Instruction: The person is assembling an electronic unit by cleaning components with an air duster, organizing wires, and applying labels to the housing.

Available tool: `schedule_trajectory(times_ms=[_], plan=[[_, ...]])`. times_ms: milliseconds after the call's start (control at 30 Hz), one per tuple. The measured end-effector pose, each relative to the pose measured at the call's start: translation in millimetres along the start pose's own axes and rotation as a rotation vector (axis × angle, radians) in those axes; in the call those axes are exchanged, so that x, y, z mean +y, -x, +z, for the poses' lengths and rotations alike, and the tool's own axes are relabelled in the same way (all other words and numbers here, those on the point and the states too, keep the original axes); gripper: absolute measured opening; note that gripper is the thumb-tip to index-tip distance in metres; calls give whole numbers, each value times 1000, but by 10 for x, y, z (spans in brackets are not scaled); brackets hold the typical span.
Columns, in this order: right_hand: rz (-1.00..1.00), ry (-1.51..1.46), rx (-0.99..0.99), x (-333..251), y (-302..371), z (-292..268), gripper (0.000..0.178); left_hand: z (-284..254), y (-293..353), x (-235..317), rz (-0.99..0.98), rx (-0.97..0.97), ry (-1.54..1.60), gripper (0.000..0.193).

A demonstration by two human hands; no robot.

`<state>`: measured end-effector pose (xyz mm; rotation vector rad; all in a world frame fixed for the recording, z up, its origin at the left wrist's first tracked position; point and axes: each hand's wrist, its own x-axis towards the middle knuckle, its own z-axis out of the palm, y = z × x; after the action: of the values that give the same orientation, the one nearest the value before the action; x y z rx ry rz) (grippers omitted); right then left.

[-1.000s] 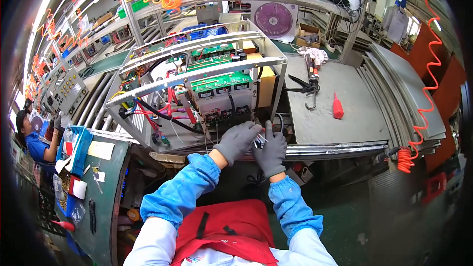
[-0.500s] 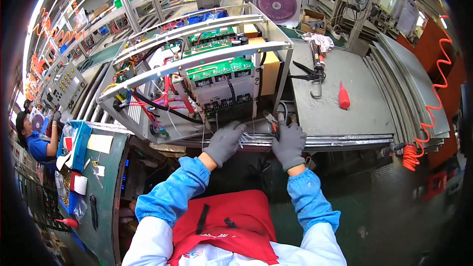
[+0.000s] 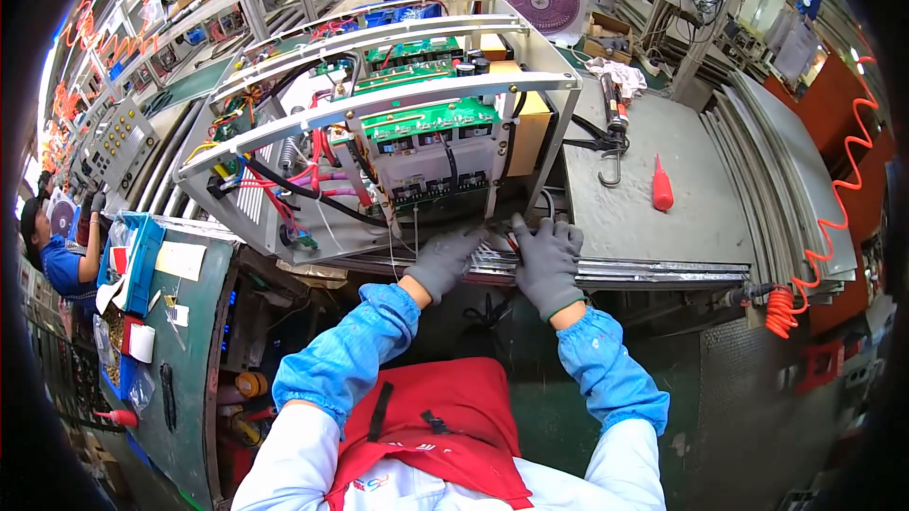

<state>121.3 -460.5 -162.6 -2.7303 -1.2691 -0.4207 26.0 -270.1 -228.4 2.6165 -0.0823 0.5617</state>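
Note:
My left hand (image 3: 445,263), in a grey glove, is closed at the front lower edge of an open metal-framed electrical cabinet (image 3: 346,119). Thin white strips, like cable ties (image 3: 485,253), show by its fingertips; how they are gripped is partly hidden. Beside it my right hand (image 3: 549,267), also gloved, is closed round a hand tool with a red handle (image 3: 512,242), apparently pliers; its jaws are hard to see. Green circuit boards (image 3: 431,121) and red and black wires (image 3: 312,191) fill the cabinet above my hands.
Right of the cabinet, a caulking gun (image 3: 614,123) and a red squeeze bottle (image 3: 661,187) lie on the grey worktop (image 3: 696,227). Metal sheets (image 3: 772,179) lean at the right, near a coiled orange hose (image 3: 782,310). A co-worker (image 3: 62,255) stands far left, beyond a blue bin (image 3: 142,260).
My left hand has moved slightly right and up, toward the right hand. The right hand has turned over the pliers, hiding the jaws that showed before. The whole view has shifted a little.

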Motion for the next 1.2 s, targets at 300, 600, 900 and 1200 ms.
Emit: schedule_trajectory(times_ms=[300, 600, 900, 1200], plan=[[-17, -1, 114, -19, 55, 37, 63, -27, -35, 66, 9, 64, -7, 44], [43, 60, 29, -78, -6, 168, 68, -95, -77, 115, -83, -63, 22, 42], [90, -63, -127, -114, 28, 239, 65, -89, 52, 49, -26, 29, -31, 42], [89, -850, -317, -334, -31, -17, 75, -718, 456, 668, -642, 346, 461, 24]])
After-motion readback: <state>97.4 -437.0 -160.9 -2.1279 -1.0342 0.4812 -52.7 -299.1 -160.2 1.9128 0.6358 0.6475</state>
